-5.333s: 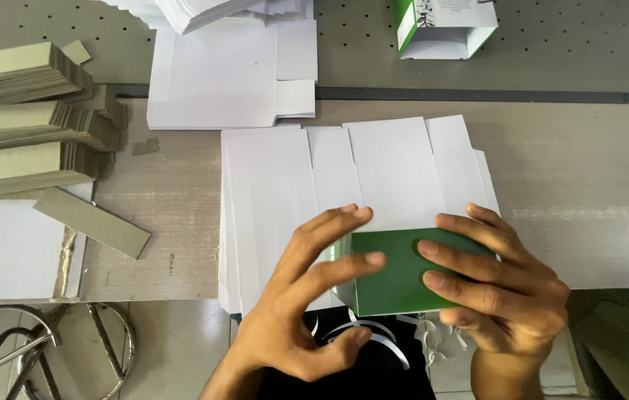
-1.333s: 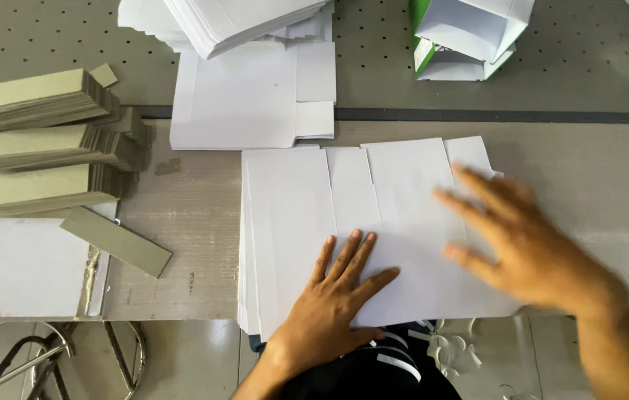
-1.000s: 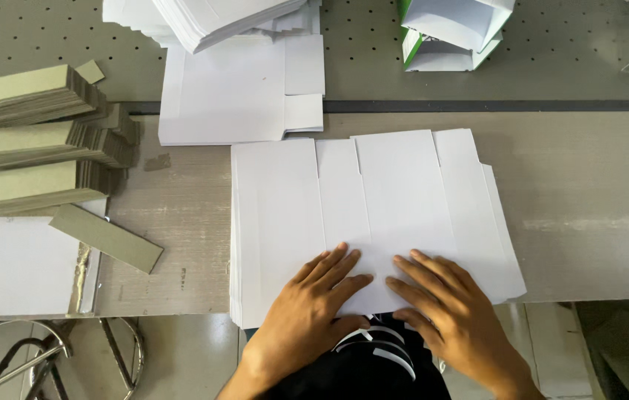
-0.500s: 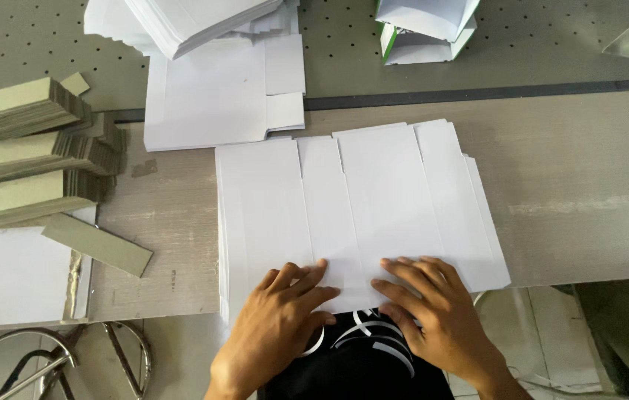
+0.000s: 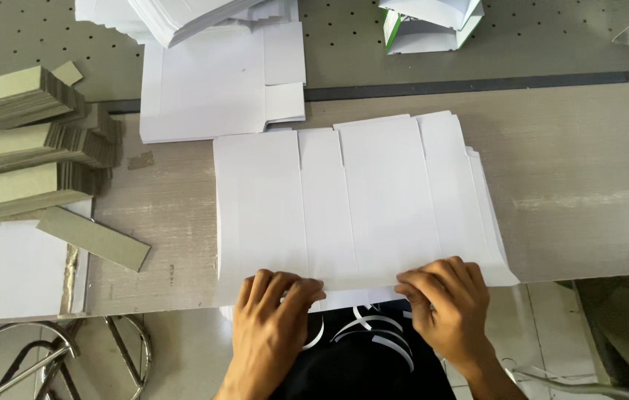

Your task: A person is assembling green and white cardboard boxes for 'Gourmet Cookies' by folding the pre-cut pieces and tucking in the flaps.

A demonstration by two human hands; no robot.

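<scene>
Both hands have been drawn back to the near edge of the white carton blanks.

The top blank [image 5: 359, 200] is pinched by the left hand [image 5: 273, 326] and right hand [image 5: 448, 307]; grey board stacks [image 5: 18, 144] lie well apart on the table [image 5: 588, 185].

Left hand [image 5: 273, 315] and right hand [image 5: 446, 300] grip the near edge of a white card sheet [image 5: 351, 200] on a worktop [image 5: 581, 178] beside stacked grey boards [image 5: 18, 141].
</scene>
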